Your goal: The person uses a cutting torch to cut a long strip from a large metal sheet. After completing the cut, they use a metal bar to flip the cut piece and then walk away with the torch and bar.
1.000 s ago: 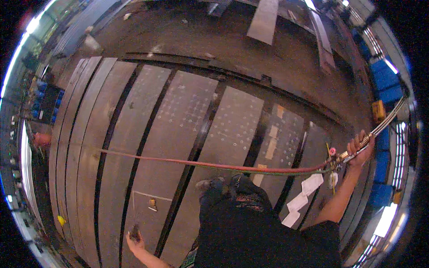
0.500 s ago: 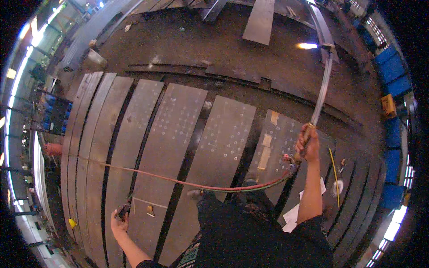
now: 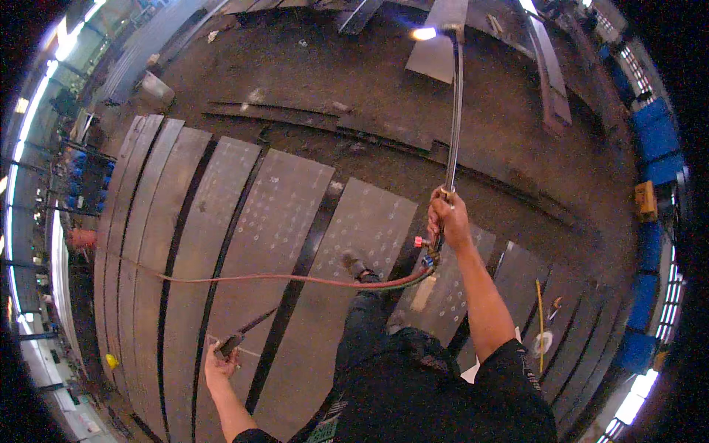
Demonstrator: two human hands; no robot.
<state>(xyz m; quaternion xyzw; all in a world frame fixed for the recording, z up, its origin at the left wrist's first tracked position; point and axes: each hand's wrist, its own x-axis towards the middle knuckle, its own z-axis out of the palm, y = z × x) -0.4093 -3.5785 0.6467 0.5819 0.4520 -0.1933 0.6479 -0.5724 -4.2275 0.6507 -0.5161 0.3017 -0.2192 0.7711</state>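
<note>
Steel plates (image 3: 281, 221) underfoot, hoses (image 3: 295, 279) trailing across; right hand (image 3: 448, 219) grips lit cutting torch (image 3: 452, 111), left hand (image 3: 220, 362) clasps small dark tool (image 3: 240, 338).

Stood on steel plates (image 3: 244, 244) laid side by side. Torch (image 3: 452, 111) in my right hand (image 3: 447, 220) ran ahead past the plates' far edge; hose (image 3: 281, 279) trailed left across them. Left hand (image 3: 220, 363) low-left, held a striker (image 3: 238, 338).

The dirt floor (image 3: 310, 88) is dark and dusty. Long grey metal plates (image 3: 288, 221) lie flat on it, side by side, with dark gaps between them. Many have rows of small marks. More metal sheets (image 3: 436, 55) lie farther away. A thin red hose (image 3: 244, 279) runs across the plates.
</note>
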